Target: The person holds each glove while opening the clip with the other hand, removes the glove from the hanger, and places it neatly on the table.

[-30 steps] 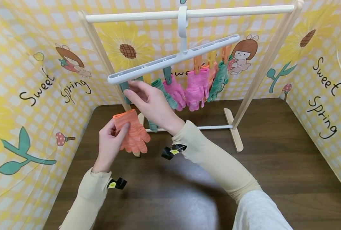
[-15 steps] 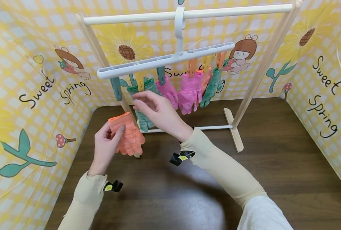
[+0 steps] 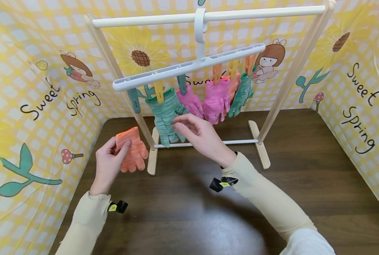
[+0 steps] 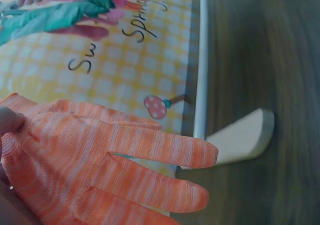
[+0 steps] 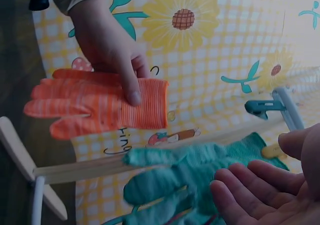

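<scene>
My left hand [image 3: 107, 161] pinches an orange striped glove [image 3: 132, 150] near its cuff, thumb on the front, the glove's fingers hanging down. In the right wrist view that orange glove [image 5: 95, 102] shows whole. Beside the hanging green glove [image 3: 165, 115] is my right hand [image 3: 202, 136], its fingers loosely bent and holding nothing. A yellow clip [image 3: 159, 92] fastens the green glove to the grey hanger [image 3: 163, 72]. At the hanger's left end a teal clip [image 3: 134, 101] hangs with nothing in it.
Pink gloves [image 3: 216, 99], an orange glove and a second green glove [image 3: 241, 94] hang from clips farther right. The tilted hanger hooks over the white rail [image 3: 259, 13] of a wooden stand [image 3: 285, 78]. The brown table [image 3: 183, 198] lies below.
My right hand has moved from the hanger's left clips down and right. The left hand has shifted left with the orange glove. The hanger has swung a little.
</scene>
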### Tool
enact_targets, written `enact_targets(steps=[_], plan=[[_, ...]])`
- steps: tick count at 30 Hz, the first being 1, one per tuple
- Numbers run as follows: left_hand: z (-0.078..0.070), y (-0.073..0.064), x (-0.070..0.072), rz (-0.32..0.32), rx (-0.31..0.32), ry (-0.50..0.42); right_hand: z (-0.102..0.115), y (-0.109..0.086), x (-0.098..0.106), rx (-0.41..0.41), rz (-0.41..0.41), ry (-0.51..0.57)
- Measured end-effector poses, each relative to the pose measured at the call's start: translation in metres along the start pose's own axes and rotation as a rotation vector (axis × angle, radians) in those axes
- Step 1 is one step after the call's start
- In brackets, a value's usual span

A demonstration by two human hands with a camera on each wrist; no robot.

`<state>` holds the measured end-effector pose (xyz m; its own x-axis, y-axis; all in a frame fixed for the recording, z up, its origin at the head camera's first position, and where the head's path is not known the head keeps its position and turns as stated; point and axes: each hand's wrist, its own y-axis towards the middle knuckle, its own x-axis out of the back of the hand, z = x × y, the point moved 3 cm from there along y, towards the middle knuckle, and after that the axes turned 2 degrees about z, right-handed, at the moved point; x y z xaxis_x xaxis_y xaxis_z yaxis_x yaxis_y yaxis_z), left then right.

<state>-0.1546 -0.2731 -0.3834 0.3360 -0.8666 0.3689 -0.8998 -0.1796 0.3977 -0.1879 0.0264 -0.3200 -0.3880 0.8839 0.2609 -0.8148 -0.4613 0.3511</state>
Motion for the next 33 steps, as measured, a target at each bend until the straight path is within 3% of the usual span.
enact_targets(steps=[9, 19, 27, 33], plan=[[0.021, 0.007, 0.013, -0.019, -0.039, 0.147, -0.026, -0.017, 0.017, -0.081, -0.029, -0.069], [0.034, 0.022, 0.025, -0.007, -0.197, 0.235, -0.047, -0.033, 0.032, -0.144, -0.043, -0.178], [0.055, 0.031, 0.022, 0.044, -0.353, 0.423, -0.06, -0.046, 0.045, -0.197, -0.058, -0.232], [0.064, 0.04, 0.024, 0.068, -0.328, 0.462, -0.07, -0.054, 0.051, -0.197, -0.053, -0.246]])
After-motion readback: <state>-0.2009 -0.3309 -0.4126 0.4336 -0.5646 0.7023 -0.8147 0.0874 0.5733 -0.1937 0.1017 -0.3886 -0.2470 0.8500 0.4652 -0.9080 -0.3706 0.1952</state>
